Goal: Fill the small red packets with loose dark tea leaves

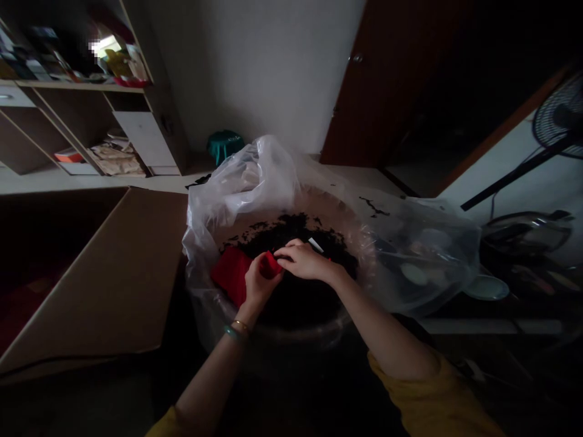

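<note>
My left hand [259, 280], with a green bangle and a gold-coloured one at its wrist, is closed round a small red pouch [272, 263] whose mouth faces up. Fingers bent together, my right hand [303, 260] is at the pouch's mouth; what its fingertips hold, if anything, is hidden. Beneath both hands lies a heap of dark, loose, leaf-like bits [296, 303] in a wide round container lined with a clear plastic bag [268, 176]. More red material [230, 270] rests on the heap to the left. A small white piece [315, 245] sits beyond my right hand.
An open cardboard box [109, 273] stands at the left. Behind are a shelf unit [150, 79], a green bin or bag [225, 145] and a brown door [364, 91]. The plastic spreads rightward toward a pale dish [487, 287] and a black fan [558, 115].
</note>
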A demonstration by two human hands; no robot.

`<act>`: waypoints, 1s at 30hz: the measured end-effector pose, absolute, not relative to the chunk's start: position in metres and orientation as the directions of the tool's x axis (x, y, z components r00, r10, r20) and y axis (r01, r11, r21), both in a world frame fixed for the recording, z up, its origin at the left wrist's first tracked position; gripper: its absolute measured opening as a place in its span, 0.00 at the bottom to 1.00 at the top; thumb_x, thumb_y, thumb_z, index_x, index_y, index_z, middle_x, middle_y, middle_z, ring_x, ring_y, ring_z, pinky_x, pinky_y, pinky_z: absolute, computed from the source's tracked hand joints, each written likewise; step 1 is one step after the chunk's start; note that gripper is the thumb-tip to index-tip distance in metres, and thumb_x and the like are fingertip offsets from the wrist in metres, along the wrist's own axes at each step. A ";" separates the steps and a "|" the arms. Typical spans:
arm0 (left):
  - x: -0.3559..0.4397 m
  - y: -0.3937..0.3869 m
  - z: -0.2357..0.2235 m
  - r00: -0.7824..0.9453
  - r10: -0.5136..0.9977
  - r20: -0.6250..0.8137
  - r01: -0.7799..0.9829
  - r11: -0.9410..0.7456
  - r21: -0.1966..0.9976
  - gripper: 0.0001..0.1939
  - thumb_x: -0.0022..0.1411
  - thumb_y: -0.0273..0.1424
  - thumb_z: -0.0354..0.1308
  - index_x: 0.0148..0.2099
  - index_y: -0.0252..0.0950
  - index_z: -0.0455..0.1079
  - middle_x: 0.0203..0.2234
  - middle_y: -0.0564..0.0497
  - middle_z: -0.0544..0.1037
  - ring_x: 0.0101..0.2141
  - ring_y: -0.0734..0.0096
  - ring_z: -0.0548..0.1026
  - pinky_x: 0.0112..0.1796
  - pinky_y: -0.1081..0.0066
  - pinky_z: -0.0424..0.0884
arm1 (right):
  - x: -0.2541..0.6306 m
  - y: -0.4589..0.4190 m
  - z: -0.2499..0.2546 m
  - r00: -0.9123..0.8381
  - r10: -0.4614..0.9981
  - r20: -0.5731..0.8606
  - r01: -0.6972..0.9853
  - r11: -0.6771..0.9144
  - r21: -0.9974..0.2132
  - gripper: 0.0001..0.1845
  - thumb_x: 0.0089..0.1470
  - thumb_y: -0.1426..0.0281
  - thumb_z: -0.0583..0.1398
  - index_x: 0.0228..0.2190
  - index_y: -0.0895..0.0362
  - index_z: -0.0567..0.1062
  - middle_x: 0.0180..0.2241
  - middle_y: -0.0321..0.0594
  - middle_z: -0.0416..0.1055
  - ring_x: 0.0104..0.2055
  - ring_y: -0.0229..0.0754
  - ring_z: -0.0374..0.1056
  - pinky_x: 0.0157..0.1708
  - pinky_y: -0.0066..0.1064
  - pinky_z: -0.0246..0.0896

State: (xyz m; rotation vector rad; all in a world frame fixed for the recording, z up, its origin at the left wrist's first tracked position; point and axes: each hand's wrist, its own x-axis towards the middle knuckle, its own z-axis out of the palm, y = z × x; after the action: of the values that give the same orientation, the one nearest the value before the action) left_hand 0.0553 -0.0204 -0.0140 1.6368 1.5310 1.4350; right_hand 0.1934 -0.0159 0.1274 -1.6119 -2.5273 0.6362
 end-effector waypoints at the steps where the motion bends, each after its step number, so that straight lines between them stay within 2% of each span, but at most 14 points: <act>1: 0.055 -0.021 -0.014 -0.152 0.919 0.363 0.420 -0.273 0.865 0.29 0.42 0.30 0.67 0.50 0.37 0.68 0.40 0.47 0.78 0.39 0.64 0.76 0.43 0.64 0.73 | 0.193 -0.016 0.125 -0.462 0.868 -0.184 0.848 0.370 -0.380 0.14 0.57 0.63 0.57 0.43 0.53 0.76 0.43 0.46 0.73 0.56 0.52 0.60 0.52 0.42 0.56; 3: 0.054 -0.022 -0.013 -0.106 0.923 0.370 0.420 -0.296 0.858 0.27 0.44 0.28 0.66 0.49 0.38 0.68 0.38 0.48 0.78 0.39 0.64 0.76 0.42 0.64 0.73 | 0.190 -0.017 0.118 -0.510 0.824 -0.249 0.831 0.397 -0.389 0.13 0.54 0.59 0.59 0.35 0.54 0.78 0.40 0.46 0.75 0.58 0.56 0.58 0.51 0.45 0.56; 5: 0.054 -0.023 -0.012 -0.101 0.923 0.371 0.410 -0.301 0.861 0.26 0.45 0.28 0.65 0.49 0.38 0.68 0.38 0.49 0.78 0.38 0.65 0.76 0.41 0.65 0.73 | 0.188 -0.017 0.113 -0.545 0.801 -0.248 0.803 0.415 -0.428 0.13 0.55 0.61 0.59 0.31 0.56 0.78 0.38 0.46 0.75 0.56 0.55 0.60 0.50 0.43 0.57; 10: 0.055 -0.022 -0.008 -0.132 0.931 0.340 0.372 -0.271 0.888 0.27 0.44 0.33 0.66 0.48 0.37 0.67 0.38 0.49 0.77 0.37 0.66 0.76 0.40 0.67 0.73 | 0.201 -0.017 0.121 -0.493 0.866 0.083 0.688 0.447 -0.571 0.09 0.55 0.71 0.60 0.38 0.55 0.78 0.41 0.42 0.76 0.47 0.42 0.68 0.49 0.35 0.59; 13: 0.055 -0.023 -0.006 -0.136 0.931 0.339 0.367 -0.270 0.890 0.27 0.44 0.34 0.67 0.49 0.38 0.68 0.37 0.50 0.76 0.36 0.67 0.75 0.40 0.68 0.73 | 0.208 -0.021 0.125 -0.509 0.853 0.117 0.696 0.488 -0.528 0.11 0.52 0.72 0.62 0.39 0.55 0.78 0.40 0.41 0.76 0.45 0.42 0.68 0.48 0.34 0.60; 15: 0.054 -0.024 -0.005 -0.119 0.930 0.349 0.364 -0.286 0.887 0.27 0.43 0.33 0.67 0.48 0.38 0.68 0.36 0.51 0.76 0.36 0.67 0.75 0.40 0.68 0.72 | 0.205 -0.024 0.122 -0.594 0.804 0.028 0.711 0.541 -0.450 0.12 0.50 0.72 0.64 0.40 0.57 0.78 0.40 0.43 0.76 0.45 0.44 0.68 0.47 0.35 0.60; 18: 0.054 -0.024 -0.005 -0.085 0.931 0.355 0.376 -0.300 0.876 0.28 0.42 0.29 0.66 0.48 0.39 0.68 0.35 0.52 0.76 0.35 0.68 0.74 0.39 0.68 0.72 | 0.195 -0.025 0.114 -0.640 0.764 -0.079 0.734 0.578 -0.355 0.07 0.54 0.73 0.61 0.35 0.59 0.78 0.38 0.45 0.76 0.42 0.44 0.69 0.44 0.33 0.61; 20: 0.053 -0.023 -0.006 -0.097 0.937 0.337 0.404 -0.272 0.873 0.28 0.41 0.29 0.66 0.48 0.38 0.68 0.34 0.52 0.76 0.33 0.69 0.74 0.38 0.69 0.72 | 0.192 -0.022 0.110 -0.636 0.770 -0.050 0.731 0.579 -0.361 0.07 0.55 0.74 0.59 0.33 0.59 0.78 0.37 0.44 0.76 0.41 0.43 0.70 0.44 0.32 0.61; 22: 0.053 -0.022 -0.007 -0.144 0.943 0.301 0.418 -0.218 0.882 0.28 0.41 0.31 0.67 0.48 0.37 0.67 0.32 0.53 0.75 0.31 0.70 0.74 0.35 0.70 0.72 | 0.197 -0.016 0.109 -0.587 0.808 0.054 0.712 0.546 -0.441 0.09 0.57 0.73 0.57 0.36 0.58 0.78 0.38 0.42 0.76 0.42 0.41 0.70 0.45 0.31 0.61; 24: 0.053 -0.020 -0.007 -0.195 0.939 0.283 0.398 -0.188 0.898 0.28 0.43 0.34 0.67 0.48 0.36 0.67 0.31 0.53 0.76 0.31 0.70 0.74 0.34 0.70 0.72 | 0.207 -0.008 0.107 -0.480 0.867 0.136 0.715 0.476 -0.512 0.12 0.58 0.73 0.56 0.41 0.57 0.77 0.41 0.42 0.76 0.43 0.39 0.70 0.46 0.30 0.61; 26: 0.053 -0.019 -0.007 -0.243 0.924 0.296 0.363 -0.197 0.911 0.26 0.46 0.37 0.66 0.48 0.36 0.67 0.33 0.52 0.76 0.32 0.69 0.75 0.35 0.70 0.73 | 0.215 -0.002 0.102 -0.428 0.899 0.095 0.762 0.415 -0.496 0.16 0.55 0.71 0.59 0.46 0.57 0.74 0.46 0.44 0.74 0.48 0.42 0.69 0.49 0.33 0.60; 30: 0.051 -0.020 -0.005 -0.345 0.875 0.340 0.330 -0.225 0.917 0.24 0.48 0.37 0.65 0.48 0.37 0.67 0.39 0.50 0.77 0.39 0.66 0.76 0.42 0.68 0.72 | 0.206 0.002 0.083 -0.506 0.838 -0.202 0.844 0.434 -0.314 0.48 0.33 0.58 0.71 0.56 0.54 0.65 0.60 0.52 0.59 0.62 0.61 0.52 0.56 0.52 0.50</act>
State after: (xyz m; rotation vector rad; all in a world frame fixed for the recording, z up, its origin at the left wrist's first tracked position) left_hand 0.0511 -0.0197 -0.0047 1.4339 1.5838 1.6013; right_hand 0.2063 0.0015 0.0829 -1.5687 -2.6737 0.6000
